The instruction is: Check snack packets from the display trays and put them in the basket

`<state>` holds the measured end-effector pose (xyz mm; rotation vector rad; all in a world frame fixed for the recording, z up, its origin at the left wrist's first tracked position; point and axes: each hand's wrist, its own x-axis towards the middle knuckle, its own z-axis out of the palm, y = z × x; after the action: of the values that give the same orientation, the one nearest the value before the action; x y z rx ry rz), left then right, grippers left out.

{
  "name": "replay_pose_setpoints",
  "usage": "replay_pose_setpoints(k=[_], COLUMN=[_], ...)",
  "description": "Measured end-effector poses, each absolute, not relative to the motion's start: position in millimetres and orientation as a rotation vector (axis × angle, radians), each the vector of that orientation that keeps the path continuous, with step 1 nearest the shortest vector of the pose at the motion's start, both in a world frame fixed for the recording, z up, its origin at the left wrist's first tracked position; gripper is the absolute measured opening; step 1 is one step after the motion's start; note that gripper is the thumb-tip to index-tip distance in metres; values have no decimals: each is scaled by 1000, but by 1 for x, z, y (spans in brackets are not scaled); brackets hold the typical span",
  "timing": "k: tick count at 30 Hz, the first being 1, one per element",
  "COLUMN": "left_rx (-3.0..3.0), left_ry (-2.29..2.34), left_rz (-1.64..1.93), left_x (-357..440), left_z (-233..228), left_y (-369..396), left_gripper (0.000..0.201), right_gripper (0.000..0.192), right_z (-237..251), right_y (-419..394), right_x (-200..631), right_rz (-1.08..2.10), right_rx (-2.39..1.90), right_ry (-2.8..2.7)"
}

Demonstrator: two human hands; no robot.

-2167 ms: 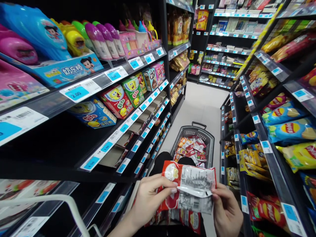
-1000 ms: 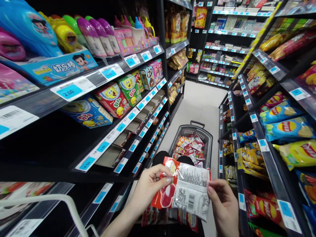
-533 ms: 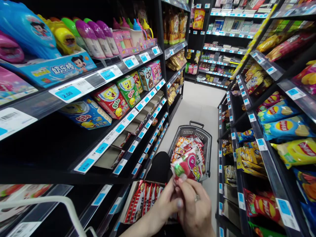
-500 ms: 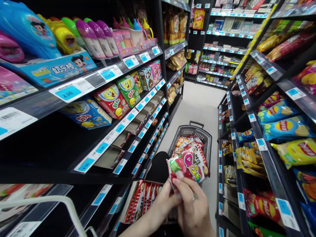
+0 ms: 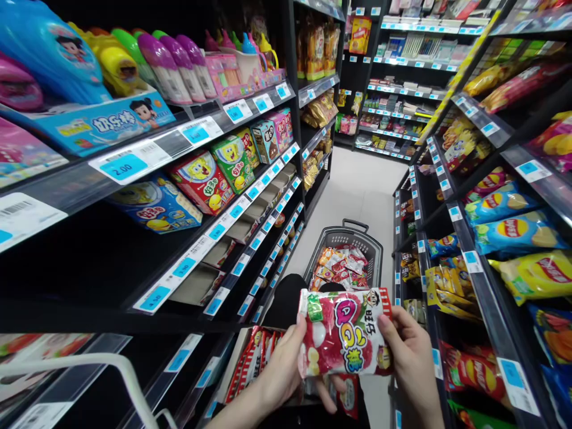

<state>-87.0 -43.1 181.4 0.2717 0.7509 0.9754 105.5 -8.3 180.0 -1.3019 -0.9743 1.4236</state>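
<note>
Both hands hold one red-and-white glossy plastic candy packet (image 5: pixel 343 332) face-up in front of the body, low in the aisle between the dark shelves. The left hand (image 5: pixel 286 372) is curled round the packet's left edge, thumb on the front and fingers tucked behind; the right hand (image 5: pixel 413 363) pinches the right edge the same way, so neither hand is open and neither has anything else in it.

For handling it well, my judgement is that the grip should stay on the sealed side edges, as it is now, so the printed front stays flat and readable and the sweets inside are not crushed. The film looks slippery, so a light, even pull between the hands would keep it taut without tearing the seams.

Just below the packet sits a cardboard display box of similar red packets (image 5: pixel 257 363) on the lowest left shelf (its far end is hidden by the left wrist, so how full it is I cannot tell). Ahead on the pale floor stands a dark grey plastic shopping basket (image 5: pixel 373 247) loaded with more snack packets, well apart from the hands.
</note>
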Motion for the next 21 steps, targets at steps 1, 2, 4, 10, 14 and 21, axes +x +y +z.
replay_pose_setpoints(k=[1, 2, 4, 10, 14, 21], left_rx=[271, 270, 266, 282, 288, 296], left_ry=[727, 709, 688, 628, 664, 695], left_rz=[972, 968, 967, 947, 936, 931], left_x=[-87, -86, -86, -83, -83, -85], left_z=[181, 181, 181, 185, 193, 196], left_y=[-43, -43, -44, -40, -39, -39], left_gripper=[61, 60, 57, 68, 68, 72], right_gripper=[26, 26, 27, 26, 24, 22], right_z=[179, 179, 179, 181, 179, 178], right_y=[-9, -10, -10, -8, -10, -10], right_x=[104, 102, 100, 101, 102, 102], right_rz=[1415, 1411, 1425, 1449, 1458, 1473], right_rx=[-1297, -1292, -1282, -1257, -1252, -1251], right_ry=[-919, -877, -830, -808, -836, -815])
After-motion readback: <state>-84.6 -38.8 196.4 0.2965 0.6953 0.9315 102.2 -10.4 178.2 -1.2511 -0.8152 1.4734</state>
